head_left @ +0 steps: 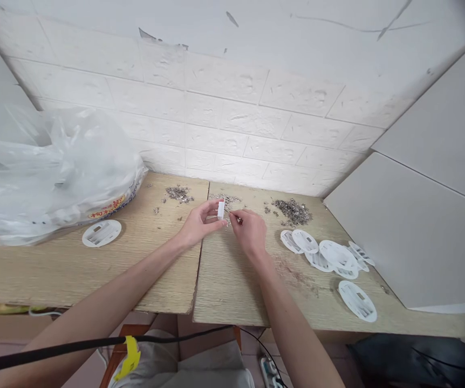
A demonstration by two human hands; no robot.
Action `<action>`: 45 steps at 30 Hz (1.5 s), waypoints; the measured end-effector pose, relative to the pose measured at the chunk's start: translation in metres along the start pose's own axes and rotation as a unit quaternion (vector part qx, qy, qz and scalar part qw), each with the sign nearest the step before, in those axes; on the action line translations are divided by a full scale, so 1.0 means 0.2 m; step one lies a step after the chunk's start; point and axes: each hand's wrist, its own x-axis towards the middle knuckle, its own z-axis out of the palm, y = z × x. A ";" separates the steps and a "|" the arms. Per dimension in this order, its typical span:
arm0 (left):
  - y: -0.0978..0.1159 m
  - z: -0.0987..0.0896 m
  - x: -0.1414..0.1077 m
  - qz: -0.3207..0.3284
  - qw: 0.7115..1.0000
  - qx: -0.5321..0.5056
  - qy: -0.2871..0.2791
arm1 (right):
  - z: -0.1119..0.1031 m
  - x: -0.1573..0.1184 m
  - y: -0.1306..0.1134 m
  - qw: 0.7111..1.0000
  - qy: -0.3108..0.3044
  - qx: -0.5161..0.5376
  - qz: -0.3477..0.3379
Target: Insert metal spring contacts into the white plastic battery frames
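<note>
Mid-frame, the left hand [198,223] pinches a small white block [220,209], long axis upright; the right hand [249,229], fingers curled, seems to hold a tiny metal piece.

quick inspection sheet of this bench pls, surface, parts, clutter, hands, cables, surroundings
surface: two wooden boards side by side, seam between them
job's things: small white block in left hand; right hand pinches something too small to tell
clutter: white discs at right, single disc at left, piles of small metal bits, plastic bag
grippers: both hands close together, mid-bench
cables: black cable with yellow tag, below bench
surroundings: white brick wall
</note>
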 end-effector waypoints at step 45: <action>-0.02 0.00 0.00 0.016 1.000 0.011 -0.024 | -0.05 0.01 0.00 0.995 -0.051 0.063 0.048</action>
